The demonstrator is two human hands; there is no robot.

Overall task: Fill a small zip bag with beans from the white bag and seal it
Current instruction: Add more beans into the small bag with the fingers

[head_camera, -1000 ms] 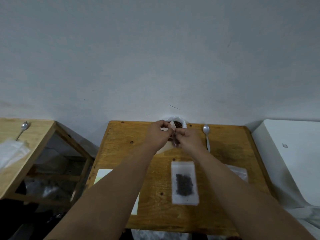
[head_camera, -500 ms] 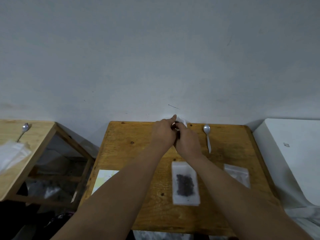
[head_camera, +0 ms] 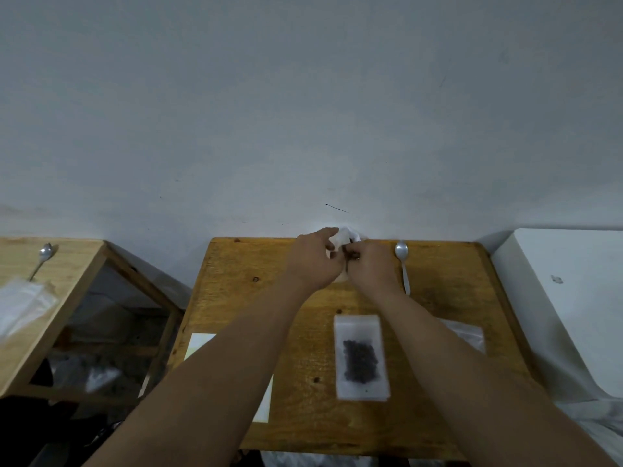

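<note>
**Two hands working at a white bag on a wooden tabletop**

A small wooden tabletop [head_camera: 236, 298] is standing against a plain pale grey wall [head_camera: 303, 96]. At its far edge, touching the wall, a white bag [head_camera: 347, 234] is sitting, mostly hidden behind both hands. The left hand [head_camera: 315, 261] is curling its fingers [head_camera: 332, 246] around the bag's top, and the right hand [head_camera: 372, 267] is pinching the bag just beside it; both are grasping it.

Nearer the person, a small zip bag [head_camera: 360, 357] is lying flat, holding a dark cluster of beans [head_camera: 360, 362]. A metal spoon [head_camera: 403, 264] is lying to the right of the hands. An empty clear bag [head_camera: 468, 335] is peeking out beside the right forearm, and a pale sheet of paper [head_camera: 202, 343] is showing under the left forearm.

A second wooden table [head_camera: 77, 264] is standing to the left, and a white appliance [head_camera: 573, 298] to the right. No writing is readable.
</note>
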